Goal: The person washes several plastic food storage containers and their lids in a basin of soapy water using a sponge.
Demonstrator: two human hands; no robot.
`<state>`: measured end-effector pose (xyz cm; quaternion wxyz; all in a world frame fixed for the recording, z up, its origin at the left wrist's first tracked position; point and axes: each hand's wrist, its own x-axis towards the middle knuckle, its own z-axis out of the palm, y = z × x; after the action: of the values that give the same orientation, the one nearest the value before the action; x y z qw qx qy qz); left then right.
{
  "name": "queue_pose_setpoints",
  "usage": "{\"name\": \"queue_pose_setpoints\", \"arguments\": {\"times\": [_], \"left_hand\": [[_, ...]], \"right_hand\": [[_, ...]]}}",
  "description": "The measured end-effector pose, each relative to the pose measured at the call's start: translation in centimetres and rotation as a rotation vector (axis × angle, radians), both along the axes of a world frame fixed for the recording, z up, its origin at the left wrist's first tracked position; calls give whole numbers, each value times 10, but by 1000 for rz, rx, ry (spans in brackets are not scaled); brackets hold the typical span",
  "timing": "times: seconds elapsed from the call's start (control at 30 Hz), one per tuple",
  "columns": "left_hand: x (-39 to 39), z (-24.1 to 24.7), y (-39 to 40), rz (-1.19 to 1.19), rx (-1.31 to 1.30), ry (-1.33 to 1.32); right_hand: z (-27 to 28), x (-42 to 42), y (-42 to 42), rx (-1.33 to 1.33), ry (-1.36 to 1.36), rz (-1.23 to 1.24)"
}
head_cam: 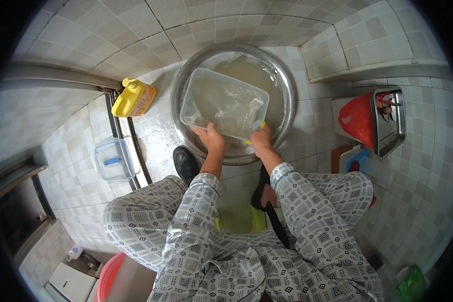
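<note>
A large round metal basin (290,94) of cloudy water stands on the tiled floor in front of me. Over it I hold a clear rectangular plastic container (226,75), tilted, with some water showing inside. My left hand (211,139) grips its near edge, thumb on top. At its near right corner is my right hand (262,139), with a yellow item (263,124) partly hidden under the fingers; I cannot tell what that is.
A yellow jug (134,99) and a clear plastic box (115,160) with something blue stand at left. To the right are a metal tray (377,151) and a red plastic bag (356,119). Tiled walls (226,28) rise behind the basin. A pink bucket (107,277) is at lower left.
</note>
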<state>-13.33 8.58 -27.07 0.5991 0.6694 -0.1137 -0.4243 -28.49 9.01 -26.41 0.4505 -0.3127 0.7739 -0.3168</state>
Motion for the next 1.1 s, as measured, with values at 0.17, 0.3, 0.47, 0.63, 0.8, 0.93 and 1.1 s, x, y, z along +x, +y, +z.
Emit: {"name": "queue_pose_setpoints", "arguments": {"times": [0.17,0.3,0.47,0.63,0.8,0.93,1.1], "left_hand": [[15,29,4,-18,-5,354],[59,3,10,-94,-60,477],[100,5,6,-315,97,414],[80,58,-18,-429,145,222],[63,40,-22,-450,107,-62],[38,29,-4,-351,156,-146],[18,10,13,-249,123,-178]], "right_hand": [[-16,-36,-29,140,222,222],[-34,-70,-66,133,437,372],[-26,-77,-90,47,509,497],[-31,-90,-96,-22,531,396],[-44,-81,-93,-25,462,215],[-32,-46,-79,134,102,-166],[-7,12,-46,26,159,63]]}}
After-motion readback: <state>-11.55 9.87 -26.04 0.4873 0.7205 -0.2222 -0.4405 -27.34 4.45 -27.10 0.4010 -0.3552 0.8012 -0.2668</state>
